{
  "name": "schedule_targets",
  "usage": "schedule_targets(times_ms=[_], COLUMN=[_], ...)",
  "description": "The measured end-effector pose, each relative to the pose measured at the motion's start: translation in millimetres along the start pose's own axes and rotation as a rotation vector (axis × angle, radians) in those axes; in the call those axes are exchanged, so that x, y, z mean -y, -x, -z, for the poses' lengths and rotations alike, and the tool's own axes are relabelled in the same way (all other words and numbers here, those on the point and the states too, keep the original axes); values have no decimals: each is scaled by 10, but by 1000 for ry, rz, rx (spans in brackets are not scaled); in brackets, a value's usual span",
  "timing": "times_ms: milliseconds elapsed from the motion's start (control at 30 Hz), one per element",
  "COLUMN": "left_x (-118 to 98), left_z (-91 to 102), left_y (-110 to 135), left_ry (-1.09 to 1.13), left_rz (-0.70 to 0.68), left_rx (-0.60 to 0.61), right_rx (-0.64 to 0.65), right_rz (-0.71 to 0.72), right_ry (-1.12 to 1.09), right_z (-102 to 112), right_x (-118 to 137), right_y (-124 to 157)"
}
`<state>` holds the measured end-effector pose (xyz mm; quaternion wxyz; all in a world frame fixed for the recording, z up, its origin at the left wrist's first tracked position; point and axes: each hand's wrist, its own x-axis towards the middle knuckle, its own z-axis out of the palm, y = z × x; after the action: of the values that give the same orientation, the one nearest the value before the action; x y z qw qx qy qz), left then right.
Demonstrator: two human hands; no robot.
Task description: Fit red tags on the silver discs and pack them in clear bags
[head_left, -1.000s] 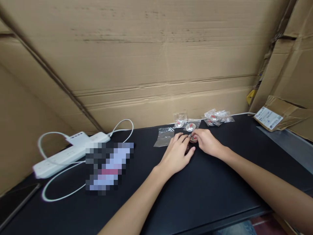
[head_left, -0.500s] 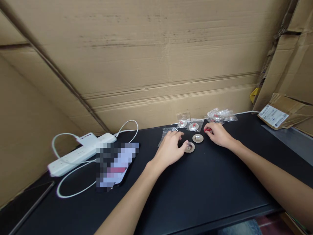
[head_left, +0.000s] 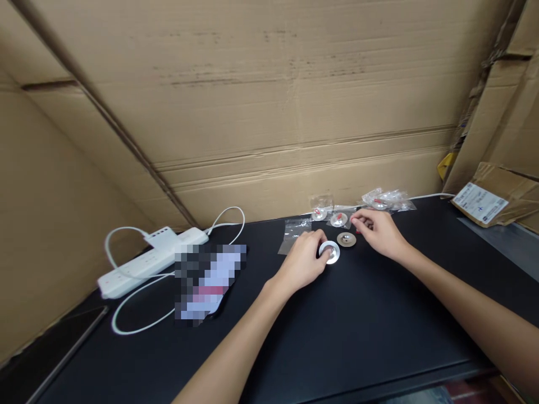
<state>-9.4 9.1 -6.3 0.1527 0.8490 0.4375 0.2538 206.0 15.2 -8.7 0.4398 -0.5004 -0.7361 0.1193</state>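
Observation:
My left hand (head_left: pixel 304 255) pinches a small metal cymbal (head_left: pixel 332 257) by its rim, thumb at its front. The disc is tilted up, its shiny face catching the light. Just right of it a second small cymbal (head_left: pixel 346 240) lies flat on the black table, a hole in its centre. My right hand (head_left: pixel 377 231) is closed, the fingers curled round a small red strap (head_left: pixel 359 228), mostly hidden. Behind the hands lie two cymbals with red straps, a left bagged cymbal (head_left: pixel 319 214) and a right bagged cymbal (head_left: pixel 338 219), in clear plastic.
An opened clear bag (head_left: pixel 297 231) lies left of my left hand. More bagged pieces (head_left: pixel 385 200) sit against the cardboard wall (head_left: pixel 273 112). On the left are a white power strip (head_left: pixel 151 264), looping cables and a blurred phone (head_left: pixel 214 286). A labelled package (head_left: pixel 484 202) stands far right.
My left hand has taken hold of the nearer cymbal and tilted it up off the table. My right hand stays close to where it was, the red strap now less visible. The view has shifted slightly.

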Motion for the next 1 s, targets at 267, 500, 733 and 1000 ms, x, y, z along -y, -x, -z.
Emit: schedule_targets(times_ms=[267,500,733,1000], left_x=[3,-145,-196,-206], left_z=[-118,-90,-72,-87], left_y=[-49,-52,-27,-13], left_ry=[545,1052,1194,1211], left_rz=[218,344,336,300], left_rx=[-141,-48,-6,-10], right_rx=[2,30,40,21], right_rz=[44,56,89,109], right_ry=[-208,-190,-103,-27], right_z=[-190,-187,-174,-198], right_x=[263,286,274,230], right_y=[146,165,178,171])
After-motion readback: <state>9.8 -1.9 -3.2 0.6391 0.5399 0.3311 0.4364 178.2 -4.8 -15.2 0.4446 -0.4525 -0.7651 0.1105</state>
